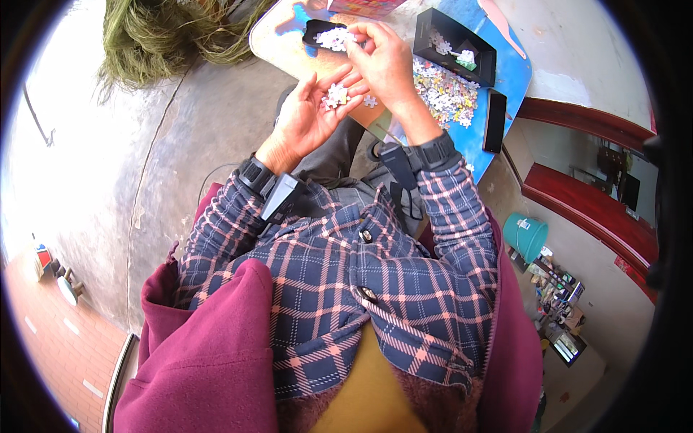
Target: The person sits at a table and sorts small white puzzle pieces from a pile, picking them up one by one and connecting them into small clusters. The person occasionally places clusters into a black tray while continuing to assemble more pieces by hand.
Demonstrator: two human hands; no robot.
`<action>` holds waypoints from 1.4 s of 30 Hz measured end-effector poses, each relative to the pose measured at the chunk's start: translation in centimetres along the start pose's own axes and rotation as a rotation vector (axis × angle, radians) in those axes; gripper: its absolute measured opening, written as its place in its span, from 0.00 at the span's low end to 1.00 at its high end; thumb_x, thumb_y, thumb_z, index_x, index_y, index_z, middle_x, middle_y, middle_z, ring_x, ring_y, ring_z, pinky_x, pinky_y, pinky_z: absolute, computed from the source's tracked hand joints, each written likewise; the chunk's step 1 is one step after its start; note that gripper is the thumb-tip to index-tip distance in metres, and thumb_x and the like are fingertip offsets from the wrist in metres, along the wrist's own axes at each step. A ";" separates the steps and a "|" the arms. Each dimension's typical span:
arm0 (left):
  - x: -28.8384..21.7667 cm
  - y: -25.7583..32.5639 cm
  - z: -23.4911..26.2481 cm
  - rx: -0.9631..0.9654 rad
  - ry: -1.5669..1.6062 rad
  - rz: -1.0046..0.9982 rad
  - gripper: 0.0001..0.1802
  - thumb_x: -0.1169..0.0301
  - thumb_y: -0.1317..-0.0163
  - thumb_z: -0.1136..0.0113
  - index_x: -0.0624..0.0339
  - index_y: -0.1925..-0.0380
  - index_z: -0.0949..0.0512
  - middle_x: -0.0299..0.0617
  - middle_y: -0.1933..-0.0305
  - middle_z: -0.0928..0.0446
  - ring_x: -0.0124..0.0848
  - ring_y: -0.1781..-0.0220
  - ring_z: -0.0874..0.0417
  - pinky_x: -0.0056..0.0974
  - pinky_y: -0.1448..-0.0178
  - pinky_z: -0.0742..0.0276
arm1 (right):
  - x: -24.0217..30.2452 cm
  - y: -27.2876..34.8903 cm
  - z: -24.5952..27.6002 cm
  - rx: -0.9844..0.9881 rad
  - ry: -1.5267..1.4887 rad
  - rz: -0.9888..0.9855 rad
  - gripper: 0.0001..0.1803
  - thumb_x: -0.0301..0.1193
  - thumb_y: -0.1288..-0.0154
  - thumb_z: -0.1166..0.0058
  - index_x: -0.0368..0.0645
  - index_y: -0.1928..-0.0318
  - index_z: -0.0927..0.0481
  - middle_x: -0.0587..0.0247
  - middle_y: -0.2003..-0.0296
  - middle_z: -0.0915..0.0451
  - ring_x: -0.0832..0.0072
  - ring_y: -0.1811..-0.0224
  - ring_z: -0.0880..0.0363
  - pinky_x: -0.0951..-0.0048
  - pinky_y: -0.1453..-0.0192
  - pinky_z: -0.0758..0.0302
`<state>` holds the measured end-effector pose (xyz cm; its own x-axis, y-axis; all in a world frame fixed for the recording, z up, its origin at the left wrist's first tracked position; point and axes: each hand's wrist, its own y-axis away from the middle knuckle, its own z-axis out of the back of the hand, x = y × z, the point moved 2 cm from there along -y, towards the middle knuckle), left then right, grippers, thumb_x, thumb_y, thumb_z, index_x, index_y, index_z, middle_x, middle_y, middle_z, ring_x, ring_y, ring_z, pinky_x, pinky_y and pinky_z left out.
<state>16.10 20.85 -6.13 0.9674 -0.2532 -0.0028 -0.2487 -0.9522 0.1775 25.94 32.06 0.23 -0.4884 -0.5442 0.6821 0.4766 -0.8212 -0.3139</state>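
Note:
My left hand (pixel 307 119) is palm up with its fingers stretched out, and a small heap of pale jigsaw pieces (pixel 336 96) lies on it. Just above and to the right, my right hand (pixel 386 65) has its thumb and forefinger pinched at the near right edge of a small black tray (pixel 310 36). White jigsaw pieces (pixel 333 40) fill that tray. Whatever sits between the right fingertips is hidden. One loose jigsaw piece (pixel 370 101) lies on the table beside my left fingertips.
The colourful table (pixel 278 47) bears a spread of jigsaw pieces (pixel 447 94), a black box (pixel 488 70) with more pieces, a dark slim object (pixel 494 121) and a pink strip (pixel 503 27). Green strands (pixel 155 43) hang at far left. A teal bucket (pixel 525 237) stands right.

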 end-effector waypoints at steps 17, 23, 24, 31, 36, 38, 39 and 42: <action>1.2 0.1 -2.0 -0.098 -0.111 0.009 0.36 0.50 0.25 0.74 0.69 0.30 0.46 0.56 0.25 0.47 0.45 0.25 0.41 0.46 0.22 0.48 | 2.3 8.3 2.5 0.065 0.073 0.049 0.15 0.30 0.50 0.35 0.47 0.59 0.19 0.60 0.63 0.22 0.59 0.53 0.23 0.62 0.50 0.24; 1.5 0.2 -2.2 -0.132 -0.145 0.018 0.35 0.51 0.25 0.75 0.69 0.30 0.45 0.56 0.25 0.46 0.44 0.26 0.39 0.45 0.23 0.45 | 2.0 8.5 2.7 -0.001 0.008 0.044 0.09 0.27 0.47 0.36 0.45 0.63 0.18 0.62 0.67 0.21 0.62 0.61 0.20 0.64 0.57 0.23; 1.5 0.2 -2.2 -0.114 -0.153 0.016 0.35 0.52 0.25 0.75 0.69 0.30 0.45 0.56 0.25 0.46 0.44 0.26 0.39 0.44 0.23 0.44 | 2.0 8.4 2.9 -0.012 -0.007 0.040 0.08 0.27 0.46 0.36 0.45 0.64 0.18 0.62 0.68 0.21 0.62 0.63 0.20 0.65 0.58 0.23; 1.9 0.0 -0.9 -0.100 -0.090 0.067 0.29 0.57 0.24 0.64 0.71 0.35 0.38 0.56 0.35 0.32 0.43 0.34 0.28 0.45 0.29 0.32 | 2.0 8.3 3.9 -0.067 -0.124 -0.060 0.04 0.24 0.38 0.40 0.38 0.63 0.18 0.59 0.69 0.16 0.72 0.68 0.15 0.73 0.64 0.20; 2.2 0.1 -0.1 -0.236 -0.300 0.095 0.19 0.65 0.27 0.52 0.70 0.46 0.28 0.50 0.48 0.21 0.39 0.47 0.18 0.42 0.38 0.21 | 0.7 8.7 3.7 -0.013 -0.523 -0.361 0.05 0.23 0.33 0.45 0.33 0.59 0.20 0.58 0.68 0.15 0.77 0.65 0.14 0.78 0.61 0.18; 2.2 0.2 -0.2 -0.247 -0.329 0.116 0.16 0.67 0.28 0.49 0.69 0.49 0.26 0.48 0.53 0.19 0.36 0.52 0.16 0.38 0.45 0.18 | -0.2 8.7 3.5 0.016 -0.493 -0.386 0.09 0.23 0.34 0.43 0.33 0.55 0.21 0.60 0.68 0.15 0.79 0.66 0.16 0.79 0.62 0.20; 2.2 0.3 -0.2 -0.245 -0.356 0.131 0.15 0.67 0.29 0.48 0.68 0.50 0.25 0.47 0.54 0.19 0.35 0.53 0.16 0.37 0.47 0.18 | -0.7 8.9 3.2 0.024 -0.528 -0.459 0.10 0.24 0.34 0.42 0.34 0.54 0.21 0.61 0.68 0.15 0.80 0.66 0.17 0.79 0.62 0.21; 2.0 0.5 -0.3 -0.260 -0.407 0.137 0.13 0.67 0.30 0.45 0.65 0.53 0.24 0.42 0.58 0.19 0.31 0.58 0.17 0.31 0.55 0.19 | -1.7 9.3 2.8 0.057 -0.529 -0.532 0.12 0.25 0.33 0.43 0.34 0.51 0.22 0.63 0.66 0.16 0.83 0.65 0.19 0.82 0.60 0.23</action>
<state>17.96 19.89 -5.76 0.8170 -0.4682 -0.3367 -0.3016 -0.8445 0.4425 33.20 25.84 -2.01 -0.2539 0.0909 0.9630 0.3187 -0.9321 0.1720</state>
